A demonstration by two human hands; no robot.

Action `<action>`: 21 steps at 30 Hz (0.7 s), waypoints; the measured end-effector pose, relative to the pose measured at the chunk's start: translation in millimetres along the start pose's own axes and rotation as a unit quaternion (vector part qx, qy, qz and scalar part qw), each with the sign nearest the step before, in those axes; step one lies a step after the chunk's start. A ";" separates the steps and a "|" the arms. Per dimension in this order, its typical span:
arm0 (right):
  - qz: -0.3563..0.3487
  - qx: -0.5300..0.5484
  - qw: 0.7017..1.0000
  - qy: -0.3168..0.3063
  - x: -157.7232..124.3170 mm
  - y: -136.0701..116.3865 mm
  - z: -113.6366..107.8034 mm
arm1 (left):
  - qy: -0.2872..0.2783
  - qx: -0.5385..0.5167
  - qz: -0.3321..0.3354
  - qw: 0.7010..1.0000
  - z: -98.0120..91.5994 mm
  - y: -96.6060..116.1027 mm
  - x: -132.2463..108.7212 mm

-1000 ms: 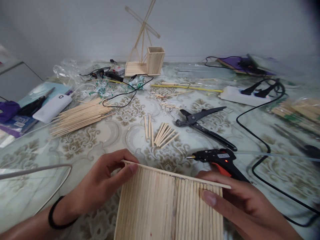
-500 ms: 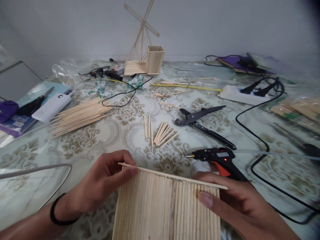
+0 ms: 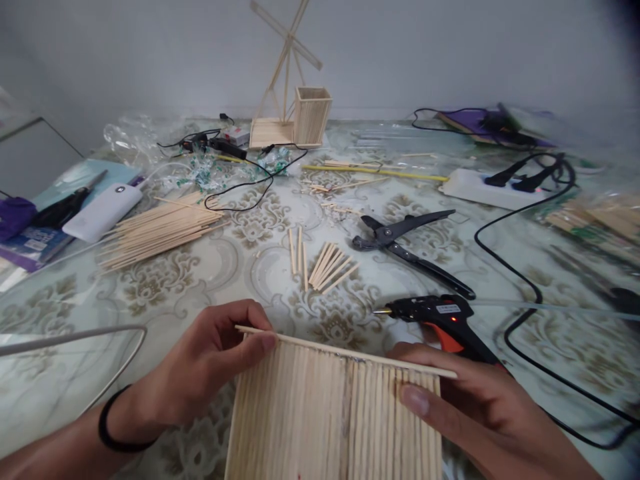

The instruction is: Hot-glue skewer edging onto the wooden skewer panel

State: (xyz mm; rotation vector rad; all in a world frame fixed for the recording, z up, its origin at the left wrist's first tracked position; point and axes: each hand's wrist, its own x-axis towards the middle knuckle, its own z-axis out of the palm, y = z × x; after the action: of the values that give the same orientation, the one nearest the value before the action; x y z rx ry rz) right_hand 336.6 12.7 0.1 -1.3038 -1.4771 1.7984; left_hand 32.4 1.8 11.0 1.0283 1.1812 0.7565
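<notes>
A flat panel of glued wooden sticks [image 3: 330,417] lies at the table's near edge. One long stick [image 3: 345,351] lies across its far edge. My left hand [image 3: 205,363] pinches the stick's left end and the panel's corner between thumb and fingers. My right hand [image 3: 470,403] grips the panel's right corner, thumb pressed on top, fingers behind the stick's right end. A black and orange glue gun [image 3: 435,317] lies just beyond my right hand, its nozzle pointing left.
Black cutters [image 3: 405,247] and short cut sticks [image 3: 323,263] lie mid-table. A bundle of long sticks [image 3: 160,230] lies to the left beside a white power bank [image 3: 103,212]. A stick windmill model [image 3: 293,100] stands at the back. A power strip [image 3: 493,188] and black cables run right.
The long stick slid slightly left along the panel's far edge, its left end now sticking out past the corner. Both hands keep their grip.
</notes>
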 end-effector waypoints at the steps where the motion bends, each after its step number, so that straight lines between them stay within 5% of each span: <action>1: 0.001 -0.001 1.000 -0.001 0.3 0.9 -1.1 | 0.002 0.000 -0.002 1.000 0.1 0.0 -0.1; 11: -0.008 0.032 0.998 0.046 0.0 -4.1 4.8 | 0.025 0.019 -0.040 0.999 3.2 2.9 2.7; 21: -0.022 0.022 0.999 0.023 0.1 -4.7 1.6 | 0.047 0.081 -0.030 0.995 3.0 4.9 2.6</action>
State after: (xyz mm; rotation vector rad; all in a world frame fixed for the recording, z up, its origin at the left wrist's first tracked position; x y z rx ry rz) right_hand 334.2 13.5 4.4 -1.2736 -1.4219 1.7514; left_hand 36.0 5.2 14.8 1.0948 1.3654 0.6757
